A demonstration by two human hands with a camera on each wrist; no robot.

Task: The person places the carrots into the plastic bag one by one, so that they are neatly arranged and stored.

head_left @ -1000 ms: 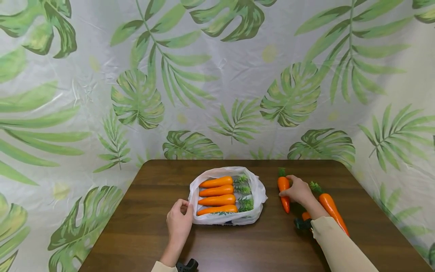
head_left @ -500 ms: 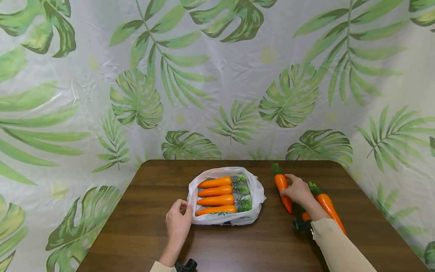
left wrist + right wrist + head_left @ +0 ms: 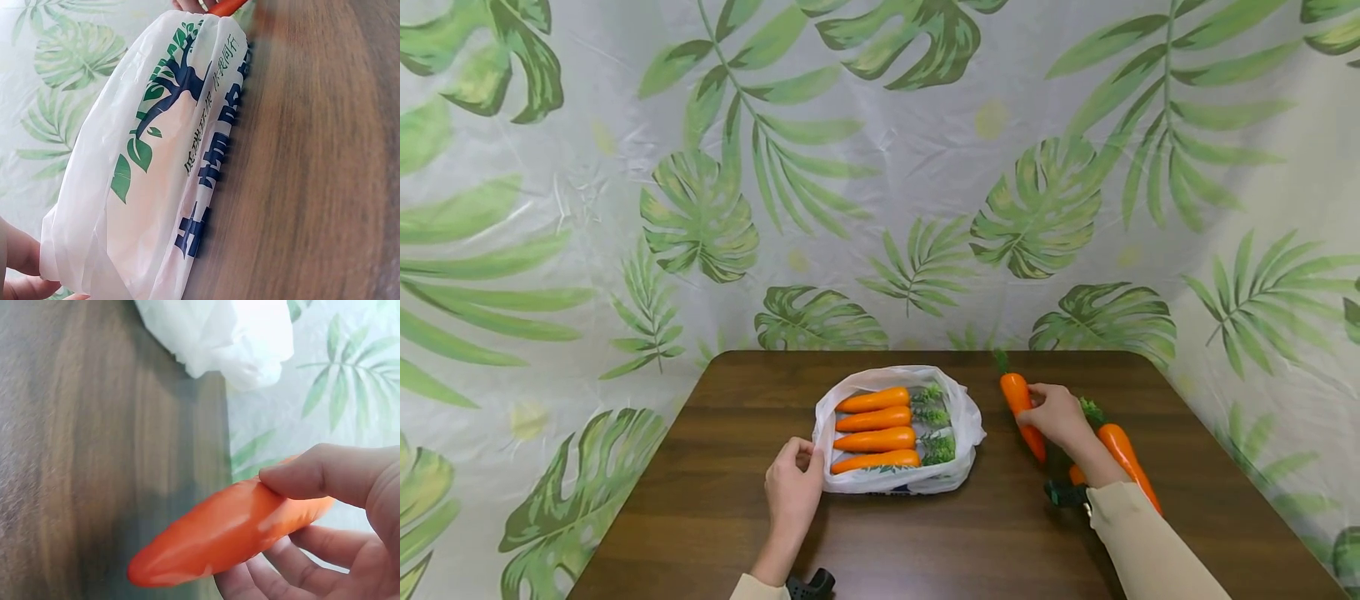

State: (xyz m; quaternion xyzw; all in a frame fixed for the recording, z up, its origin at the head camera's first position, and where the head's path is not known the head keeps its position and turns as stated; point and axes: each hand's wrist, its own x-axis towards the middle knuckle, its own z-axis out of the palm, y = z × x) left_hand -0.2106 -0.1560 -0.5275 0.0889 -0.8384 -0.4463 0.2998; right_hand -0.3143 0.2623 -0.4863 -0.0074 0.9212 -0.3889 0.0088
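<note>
A white plastic bag (image 3: pixel 972 429) lies on the table with its mouth spread open. Inside, several orange carrots (image 3: pixel 874 418) lie side by side, green tops to the right. My left hand (image 3: pixel 793 487) pinches the bag's left rim between thumb and fingers; the left wrist view shows the bag's side (image 3: pixel 94 231) with a printed tree and lettering. To the right of the bag, my right hand (image 3: pixel 1060 417) holds another carrot (image 3: pixel 1015 393) around its body, thumb on one side and fingers on the other. Its tapered tip (image 3: pixel 156 569) points away from the palm in the right wrist view.
Beside my right forearm lies a large carrot (image 3: pixel 1127 458) with a leafy top. Part of another carrot (image 3: pixel 1077 475) shows under the right wrist, mostly hidden. The brown wooden table (image 3: pixel 722 533) ends at a leaf-patterned sheet (image 3: pixel 880 208) behind it.
The carrot in my right hand has tilted and shifted up and to the left, its leafy top reaching toward the table's far edge. My left hand keeps its place on the bag.
</note>
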